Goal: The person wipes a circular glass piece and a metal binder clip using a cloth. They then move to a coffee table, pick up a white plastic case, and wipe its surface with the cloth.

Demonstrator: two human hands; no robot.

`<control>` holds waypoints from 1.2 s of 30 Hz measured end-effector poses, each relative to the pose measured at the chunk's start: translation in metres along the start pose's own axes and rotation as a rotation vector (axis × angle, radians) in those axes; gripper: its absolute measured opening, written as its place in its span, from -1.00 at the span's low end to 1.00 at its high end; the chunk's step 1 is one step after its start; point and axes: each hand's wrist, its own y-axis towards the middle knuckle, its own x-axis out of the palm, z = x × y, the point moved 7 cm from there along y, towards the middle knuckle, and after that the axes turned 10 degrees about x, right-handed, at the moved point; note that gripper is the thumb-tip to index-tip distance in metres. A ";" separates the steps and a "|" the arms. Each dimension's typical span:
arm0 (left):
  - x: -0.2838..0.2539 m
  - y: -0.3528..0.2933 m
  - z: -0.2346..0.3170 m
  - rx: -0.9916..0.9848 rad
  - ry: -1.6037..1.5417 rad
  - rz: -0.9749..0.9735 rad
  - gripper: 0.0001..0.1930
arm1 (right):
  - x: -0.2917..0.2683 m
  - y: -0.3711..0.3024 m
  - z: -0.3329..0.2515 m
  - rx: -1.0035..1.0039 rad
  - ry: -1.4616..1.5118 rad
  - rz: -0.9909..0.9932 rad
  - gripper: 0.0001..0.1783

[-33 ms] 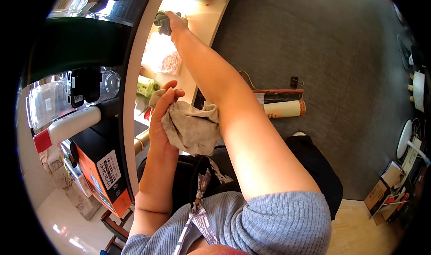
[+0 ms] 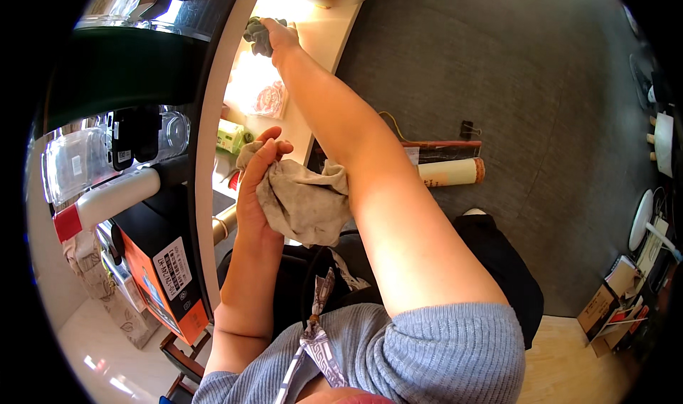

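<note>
A crumpled beige cloth [image 2: 306,203] hangs from my left hand [image 2: 255,190], its thumb and fingers closed around the cloth's upper corner. The loose folds reach across to my right forearm. Stretched far forward, my right hand [image 2: 283,39] is closed on a dark grey-green cloth [image 2: 259,37] at a brightly lit, pale shelf [image 2: 316,30]. On that shelf, nearer to me, lies a clear pack with a pink round pattern [image 2: 269,101]. Beside my left fingertips stands a green and white box [image 2: 231,136]. The underside of the right hand is hidden.
To the left, an upper shelf holds clear plastic containers [image 2: 75,163], a white bottle with a red cap [image 2: 117,196] and an orange and black box [image 2: 160,265]. A cream tube [image 2: 449,172] sits right of my right arm, above the dark floor [image 2: 512,84]. A cardboard box [image 2: 601,308] stands far right.
</note>
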 end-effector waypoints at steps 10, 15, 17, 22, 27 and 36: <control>0.016 -0.010 -0.012 -0.051 0.028 -0.098 -0.66 | -0.030 -0.021 -0.006 0.069 -0.139 -0.210 -0.62; 0.016 -0.012 -0.009 -0.032 0.055 -0.097 -0.65 | -0.012 -0.037 -0.008 -0.649 -1.440 0.183 -0.36; 0.016 -0.010 -0.004 -0.009 0.081 -0.099 -0.65 | -0.013 -0.020 -0.004 -0.427 -1.382 0.122 -0.19; 0.003 -0.005 -0.014 -0.108 0.107 -0.046 -0.65 | -0.031 -0.027 -0.047 -0.389 -0.819 -0.007 -0.44; 0.015 -0.011 -0.028 -0.137 0.144 -0.051 -0.45 | -0.064 -0.089 -0.089 -0.254 -0.833 -0.204 -0.67; -0.028 0.019 -0.060 -0.087 -0.093 0.026 -0.68 | -0.070 -0.231 0.000 0.195 -0.946 -0.293 -0.40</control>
